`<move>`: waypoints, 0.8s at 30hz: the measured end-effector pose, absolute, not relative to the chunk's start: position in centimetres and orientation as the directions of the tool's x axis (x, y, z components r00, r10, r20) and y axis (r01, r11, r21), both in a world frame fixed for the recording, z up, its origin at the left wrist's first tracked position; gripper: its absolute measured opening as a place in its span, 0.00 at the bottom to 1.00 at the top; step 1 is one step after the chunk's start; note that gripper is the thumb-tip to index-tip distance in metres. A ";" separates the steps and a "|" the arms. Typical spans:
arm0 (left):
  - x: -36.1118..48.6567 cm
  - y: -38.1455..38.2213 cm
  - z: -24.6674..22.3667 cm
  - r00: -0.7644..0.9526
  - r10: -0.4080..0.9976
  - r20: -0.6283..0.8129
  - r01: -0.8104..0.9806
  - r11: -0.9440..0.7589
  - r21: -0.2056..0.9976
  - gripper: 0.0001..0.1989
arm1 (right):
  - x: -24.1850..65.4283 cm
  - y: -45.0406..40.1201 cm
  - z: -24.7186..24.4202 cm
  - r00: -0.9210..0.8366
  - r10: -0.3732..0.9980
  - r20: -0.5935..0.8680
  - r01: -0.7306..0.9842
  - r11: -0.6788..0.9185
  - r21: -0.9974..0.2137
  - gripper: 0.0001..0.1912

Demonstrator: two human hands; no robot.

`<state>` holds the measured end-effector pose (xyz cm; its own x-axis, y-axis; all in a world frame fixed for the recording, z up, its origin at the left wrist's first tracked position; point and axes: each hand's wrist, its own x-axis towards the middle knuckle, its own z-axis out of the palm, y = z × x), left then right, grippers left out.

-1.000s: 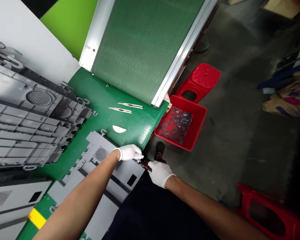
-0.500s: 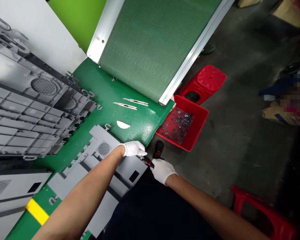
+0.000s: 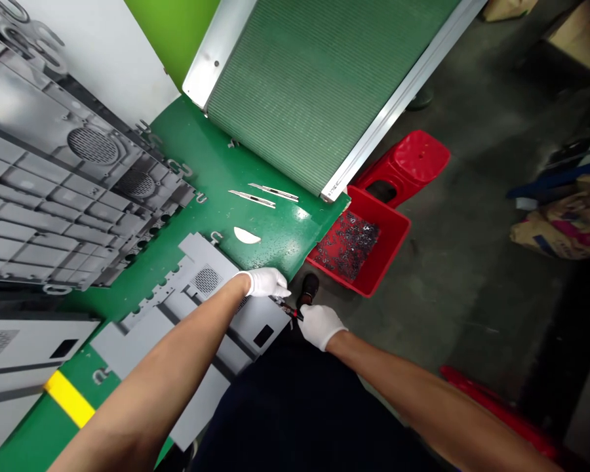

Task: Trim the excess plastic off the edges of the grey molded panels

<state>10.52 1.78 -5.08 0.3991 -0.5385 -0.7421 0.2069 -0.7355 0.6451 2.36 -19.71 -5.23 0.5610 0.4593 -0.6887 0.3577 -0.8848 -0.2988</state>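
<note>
My left hand wears a white glove and rests at the edge of a grey perforated metal panel. My right hand, also gloved, grips a small red-handled pair of pliers. The pliers' metal tip reaches my left fingertips, but what those fingers hold is too small to tell. The panel lies on a green table. Two thin metal strips and a white crescent scrap lie beyond my hands.
A green finned coil in an aluminium frame lies at the table's far edge. Grey panels cover the left. A red crate of dark scraps and a red stool stand on the concrete floor right of the table.
The whole view has drifted and turned slightly as my head moved. My hands have shifted a little up the picture, and the pliers remain between them.
</note>
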 end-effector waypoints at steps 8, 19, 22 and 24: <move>10.6 2.1 -5.1 0.417 -0.550 -0.724 0.173 -0.734 0.657 0.18 | 3.3 -19.9 -4.7 0.560 0.440 -0.701 0.353 -0.893 -0.278 0.14; 10.5 2.3 -4.7 0.431 -0.563 -0.705 0.174 -0.715 0.677 0.19 | 2.4 -19.3 -3.9 0.585 0.338 -0.737 0.179 -0.941 -0.289 0.17; 10.5 2.4 -4.7 0.418 -0.579 -0.700 0.180 -0.703 0.688 0.19 | 2.6 -19.5 -4.2 0.557 0.378 -0.739 0.178 -0.924 -0.338 0.17; 10.5 2.4 -4.8 0.413 -0.587 -0.696 0.183 -0.695 0.695 0.19 | 2.6 -19.5 -4.2 0.560 0.390 -0.731 0.189 -0.919 -0.345 0.16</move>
<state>10.52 2.44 -4.78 0.4130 -0.5874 -0.6960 0.1827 -0.6953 0.6951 2.56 -19.48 -4.20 0.5597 0.3898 -0.7312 0.1892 -0.9192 -0.3453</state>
